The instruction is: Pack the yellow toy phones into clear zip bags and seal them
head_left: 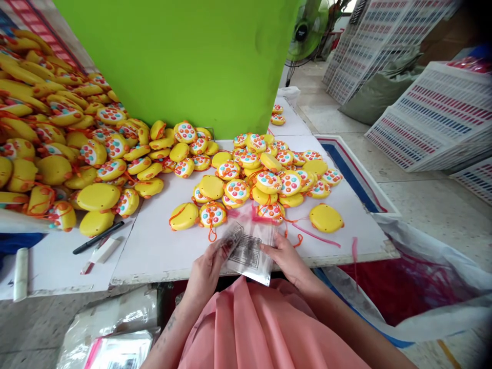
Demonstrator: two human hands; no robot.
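A clear plastic bag [251, 248] with black printing and a pink edge is held at the table's front edge, close to the pink clothing. My left hand [209, 266] pinches its left side, where the plastic is folded or bunched. On the right side, the fingers and thumb of my right hand [286, 256] grip the same bag. Just beyond it lies a pile of yellow duck-shaped toys [236, 190] with white faces, coloured buttons and orange cords. One yellow toy [326, 218] lies face down right of the bag. Whether anything is inside the bag I cannot tell.
A larger heap of yellow toys [54, 169] covers the left. A green panel [184, 61] stands behind the table. A black pen [98, 238] and a white-and-red box cutter [102, 253] lie left. Pink strips [317, 236] lie right. Bags [119, 351] sit below; crates [434, 118] stand right.
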